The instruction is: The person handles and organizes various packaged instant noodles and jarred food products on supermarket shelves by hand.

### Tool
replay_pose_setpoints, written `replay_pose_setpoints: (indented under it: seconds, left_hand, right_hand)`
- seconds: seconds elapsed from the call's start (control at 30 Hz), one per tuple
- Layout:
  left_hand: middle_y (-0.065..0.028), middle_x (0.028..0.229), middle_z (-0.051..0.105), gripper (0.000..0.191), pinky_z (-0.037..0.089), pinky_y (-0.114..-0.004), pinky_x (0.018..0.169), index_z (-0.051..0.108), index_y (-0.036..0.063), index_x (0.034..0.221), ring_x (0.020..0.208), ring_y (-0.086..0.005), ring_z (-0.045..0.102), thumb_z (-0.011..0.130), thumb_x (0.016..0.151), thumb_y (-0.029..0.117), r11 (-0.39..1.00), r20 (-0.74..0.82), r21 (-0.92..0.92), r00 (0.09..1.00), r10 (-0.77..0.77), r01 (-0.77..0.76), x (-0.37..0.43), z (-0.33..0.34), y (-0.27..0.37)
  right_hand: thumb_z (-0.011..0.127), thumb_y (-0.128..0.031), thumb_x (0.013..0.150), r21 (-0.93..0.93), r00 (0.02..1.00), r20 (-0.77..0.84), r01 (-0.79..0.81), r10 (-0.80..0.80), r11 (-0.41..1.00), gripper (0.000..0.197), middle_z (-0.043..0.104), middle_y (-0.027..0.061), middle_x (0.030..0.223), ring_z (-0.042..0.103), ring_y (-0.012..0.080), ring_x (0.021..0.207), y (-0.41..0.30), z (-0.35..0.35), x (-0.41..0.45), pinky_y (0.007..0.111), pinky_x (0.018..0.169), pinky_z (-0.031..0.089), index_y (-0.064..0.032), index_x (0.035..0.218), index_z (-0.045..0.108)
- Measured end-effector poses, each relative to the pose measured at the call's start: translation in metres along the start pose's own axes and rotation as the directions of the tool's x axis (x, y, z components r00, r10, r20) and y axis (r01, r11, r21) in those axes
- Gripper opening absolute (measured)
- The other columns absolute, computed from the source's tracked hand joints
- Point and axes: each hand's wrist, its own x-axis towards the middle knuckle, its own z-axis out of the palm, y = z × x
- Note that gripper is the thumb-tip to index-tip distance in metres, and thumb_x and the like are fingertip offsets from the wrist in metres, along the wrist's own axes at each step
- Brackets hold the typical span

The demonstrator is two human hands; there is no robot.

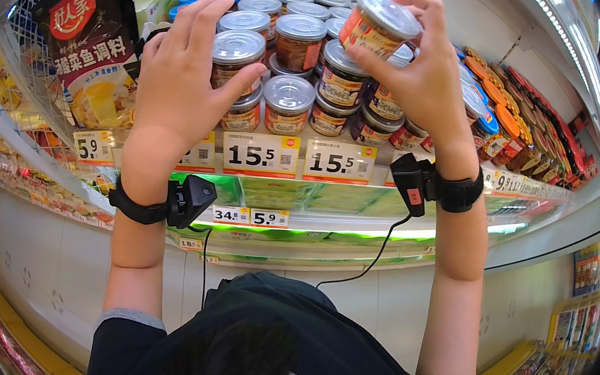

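My right hand (423, 73) grips a small jar (372, 30) with an orange-red label and a clear plastic cap. This jar is tilted and raised over the stacked jars, thumb at its lower front and fingers around its back right. On the left, my left hand (182, 69) is spread, its thumb crossing the front of a silver-lidded jar (238, 48) on the upper tier. Whether it touches that jar is hard to tell. Between the hands stand more stacked jars, among them a brown-filled one (298, 47) and a purple-labelled one (342, 74).
A dark seasoning pouch (92, 49) stands at the left beside a wire mesh divider (32, 14). Orange-lidded jars (505, 120) line the shelf to the right. Price tags (261, 154) run along the shelf edge, above lower shelves of green packs (277, 193). Each wrist wears a strapped, cabled device.
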Motion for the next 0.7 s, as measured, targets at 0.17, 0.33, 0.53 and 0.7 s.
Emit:
replay_pose_setpoints:
  seconds: [0.17,0.33,0.53,0.7]
  left_hand:
    - [-0.0072,0.119,0.052,0.062,0.029,-0.041,0.100,0.050,0.0113,0.121,0.116,-0.0254,0.045,0.068,0.074,0.048,0.993,0.062,0.117,0.998,-0.018,0.011,-0.006,-0.003,-0.008]
    - [-0.0079,0.117,0.051,0.057,0.028,-0.042,0.101,0.055,0.0098,0.110,0.119,-0.0271,0.041,0.071,0.071,0.048,0.987,0.049,0.162,0.999,-0.002,-0.006,-0.008,-0.004,-0.011]
    - [-0.0069,0.119,0.051,0.060,0.028,-0.043,0.102,0.057,0.0091,0.108,0.121,-0.0265,0.041,0.075,0.066,0.047,0.979,0.057,0.204,0.998,-0.005,-0.007,-0.004,-0.003,-0.010]
    - [-0.0070,0.123,0.049,0.063,0.026,-0.045,0.105,0.056,0.0106,0.112,0.125,-0.0275,0.038,0.079,0.061,0.041,0.979,0.148,0.201,0.989,-0.008,-0.022,-0.008,-0.006,-0.011]
  right_hand:
    - [0.078,-0.032,0.070,-0.038,0.983,0.124,-0.134,0.137,0.990,0.059,0.061,0.0190,0.097,0.061,0.0318,0.090,-0.001,0.008,0.001,0.036,0.079,0.047,-0.0053,0.112,0.045]
    - [0.077,-0.036,0.069,-0.238,0.997,0.069,-0.021,0.038,0.971,0.060,0.053,0.0125,0.111,0.054,0.0299,0.102,-0.008,0.009,0.003,0.039,0.087,0.042,-0.0073,0.113,0.049]
    - [0.076,-0.028,0.067,-0.324,0.906,-0.153,0.331,-0.394,0.886,0.048,0.053,0.0077,0.111,0.050,0.0238,0.103,-0.037,0.031,0.000,0.037,0.087,0.033,-0.0125,0.108,0.055]
    - [0.071,-0.014,0.071,-0.111,0.938,-0.062,0.332,-0.340,0.937,0.040,0.052,0.0095,0.110,0.054,0.0252,0.093,-0.059,0.054,-0.010,0.033,0.080,0.039,-0.0095,0.107,0.054]
